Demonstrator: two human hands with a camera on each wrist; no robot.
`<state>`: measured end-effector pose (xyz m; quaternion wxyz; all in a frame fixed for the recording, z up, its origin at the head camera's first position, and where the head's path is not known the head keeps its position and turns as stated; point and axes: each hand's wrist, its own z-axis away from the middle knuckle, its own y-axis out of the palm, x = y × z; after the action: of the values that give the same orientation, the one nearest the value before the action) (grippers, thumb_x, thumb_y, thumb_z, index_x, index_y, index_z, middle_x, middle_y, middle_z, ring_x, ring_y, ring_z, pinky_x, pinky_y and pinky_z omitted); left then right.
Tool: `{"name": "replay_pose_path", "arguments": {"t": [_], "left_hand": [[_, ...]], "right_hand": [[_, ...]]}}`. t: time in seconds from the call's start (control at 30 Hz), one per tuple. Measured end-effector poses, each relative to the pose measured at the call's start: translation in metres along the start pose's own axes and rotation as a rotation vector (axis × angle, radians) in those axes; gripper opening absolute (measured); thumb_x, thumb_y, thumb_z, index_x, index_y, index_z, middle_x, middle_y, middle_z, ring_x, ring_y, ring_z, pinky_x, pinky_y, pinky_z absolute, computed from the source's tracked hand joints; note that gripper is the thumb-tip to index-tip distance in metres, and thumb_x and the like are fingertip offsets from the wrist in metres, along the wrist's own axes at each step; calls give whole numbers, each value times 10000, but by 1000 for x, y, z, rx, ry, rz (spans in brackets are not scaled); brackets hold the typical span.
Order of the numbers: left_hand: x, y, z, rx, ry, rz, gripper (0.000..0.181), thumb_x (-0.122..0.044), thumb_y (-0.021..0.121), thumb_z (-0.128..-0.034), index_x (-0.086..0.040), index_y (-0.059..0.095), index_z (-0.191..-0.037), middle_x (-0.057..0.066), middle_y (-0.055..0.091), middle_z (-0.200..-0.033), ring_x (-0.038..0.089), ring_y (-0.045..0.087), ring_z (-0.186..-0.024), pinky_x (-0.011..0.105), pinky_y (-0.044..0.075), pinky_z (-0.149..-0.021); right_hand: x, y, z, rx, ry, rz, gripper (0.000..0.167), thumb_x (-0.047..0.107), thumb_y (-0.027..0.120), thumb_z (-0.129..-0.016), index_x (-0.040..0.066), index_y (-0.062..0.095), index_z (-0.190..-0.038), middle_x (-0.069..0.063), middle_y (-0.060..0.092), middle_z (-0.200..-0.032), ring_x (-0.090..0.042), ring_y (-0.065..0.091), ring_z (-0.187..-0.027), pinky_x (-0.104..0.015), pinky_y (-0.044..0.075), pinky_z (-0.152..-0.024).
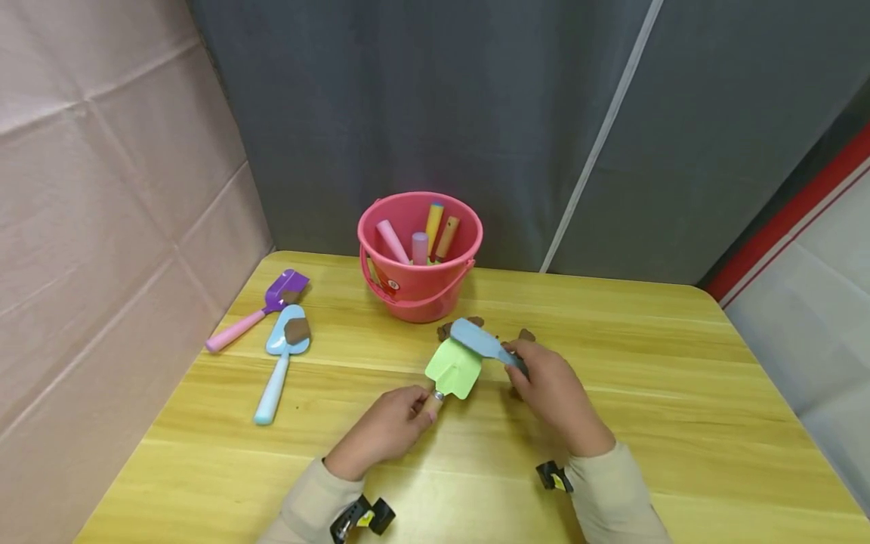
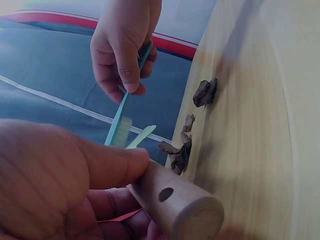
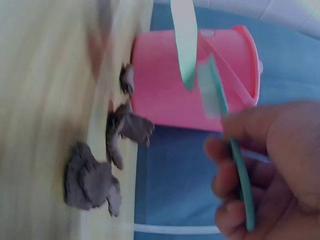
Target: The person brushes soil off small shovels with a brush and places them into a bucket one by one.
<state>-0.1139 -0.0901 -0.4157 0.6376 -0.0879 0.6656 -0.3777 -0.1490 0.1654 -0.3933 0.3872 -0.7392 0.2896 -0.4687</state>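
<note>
My left hand (image 1: 389, 425) grips the wooden handle (image 2: 172, 195) of a small shovel with a light green blade (image 1: 454, 370), tilted above the table. In my right hand (image 1: 556, 387) is a blue-green brush (image 1: 478, 338), held by its handle between thumb and fingers. Its pale bristles (image 3: 207, 92) face the shovel blade, and the brush head overlaps the blade's far edge in the head view; whether they touch I cannot tell. Brown clay-like lumps (image 3: 92, 182) lie on the table below and beyond the tools, partly hidden by them in the head view.
A pink bucket (image 1: 414, 291) with several tool handles inside stands at the back. To the left lie a purple shovel (image 1: 275, 295) with a pink handle and a light blue shovel (image 1: 275, 381), each bearing a brown piece. A dark curtain (image 1: 435, 98) hangs behind the table.
</note>
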Motion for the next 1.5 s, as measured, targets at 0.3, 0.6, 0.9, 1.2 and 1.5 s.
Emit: {"name": "replay_pose_path", "arguments": {"t": [0.3, 0.6, 0.9, 1.2, 1.5], "left_hand": [[-2, 2, -2, -4, -9, 44, 159, -128, 622, -977, -13, 643, -1084, 7, 610, -861, 139, 554, -698, 295, 495, -585], [-4, 2, -4, -25, -9, 43, 146, -129, 625, -972, -20, 643, -1068, 5, 613, -860, 138, 557, -689, 294, 498, -575], [-5, 2, -3, -46, -13, 40, 154, -131, 631, -967, -18, 643, -1071, 12, 616, -860, 134, 547, -684, 294, 483, -572], [-7, 0, -3, -58, -16, 35, 192, -153, 638, -967, -12, 645, -1097, 39, 633, -916, 144, 557, -733, 313, 489, -608], [-5, -1, -2, -68, -7, 57, 150, -147, 632, -969, -28, 644, -1059, 18, 609, -873, 133, 543, -685, 298, 475, -570]], "right_hand": [[8, -2, 5, 50, -124, 3, 208, 37, 712, -900, 55, 665, -1102, 8, 637, -905, -115, 528, -735, -320, 487, -660], [7, 2, -1, 59, -59, -33, 202, 63, 704, -916, 70, 668, -1115, 20, 615, -854, -122, 510, -697, -313, 465, -634], [1, -3, -1, -19, 47, -38, 196, 45, 684, -923, 49, 661, -1118, -13, 631, -861, -128, 497, -660, -302, 441, -594], [9, -1, 4, 139, -44, -107, 161, 48, 691, -916, 81, 662, -1071, 48, 560, -783, -108, 487, -670, -272, 435, -609], [-1, -6, 2, -21, 116, -93, 142, 32, 671, -924, 41, 651, -1064, -5, 565, -767, -134, 475, -602, -284, 421, -530]]}}
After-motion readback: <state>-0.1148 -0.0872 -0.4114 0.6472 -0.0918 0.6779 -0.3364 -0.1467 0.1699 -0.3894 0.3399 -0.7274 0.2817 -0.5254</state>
